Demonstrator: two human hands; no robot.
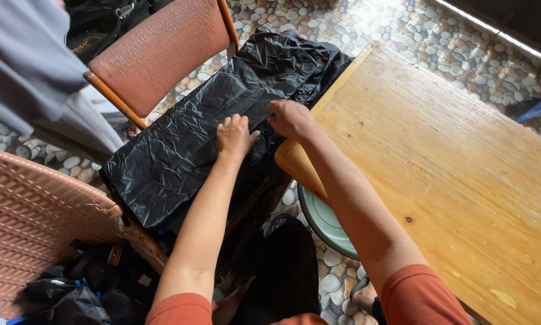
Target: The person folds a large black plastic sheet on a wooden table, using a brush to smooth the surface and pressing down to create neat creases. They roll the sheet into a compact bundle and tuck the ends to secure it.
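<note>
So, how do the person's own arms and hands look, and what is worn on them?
Both arms are bare from the short sleeves down. The sleeves are orange-red, plain, with no print visible, and end above the elbows. The left hand and the right hand wear no gloves; no watch, ring or bracelet can be seen.

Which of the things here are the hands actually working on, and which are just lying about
In hand:
- black plastic sheet, folded flat
- left hand and right hand, both pressing flat on it

Lying about:
- wooden table
- brown chairs
- green basin under the table
- black bags in the woven chair
- grey cloth
</note>
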